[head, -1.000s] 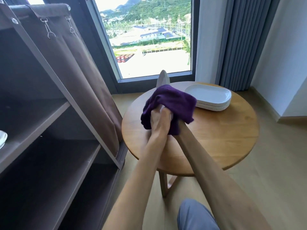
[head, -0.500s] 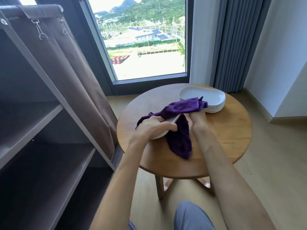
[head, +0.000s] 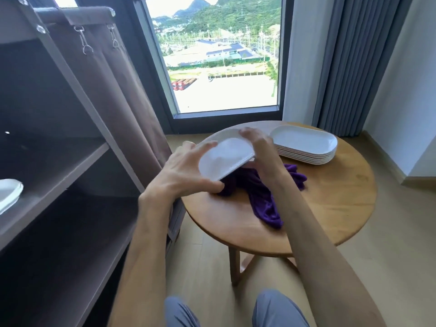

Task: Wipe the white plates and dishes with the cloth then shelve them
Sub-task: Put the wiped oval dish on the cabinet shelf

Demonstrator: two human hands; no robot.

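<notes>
- The shelf unit stands at the left, open at the front, with white dishes already on its middle shelf; its brown curtain hangs drawn aside.
- The left hand holds the near end of an oval white dish, underside up; its grip is curled round the rim, thumb beneath.
- The right hand holds the far edge, fingers bent over it.
- The purple cloth lies crumpled on the round wooden desk, under the dish.
- A good transfer probably means one firm hold before the other lets go, dish level, then stacked squarely on those shelved.
- A stack of white dishes waits at the desk's far side.
- Behind are a window and grey curtains.
</notes>
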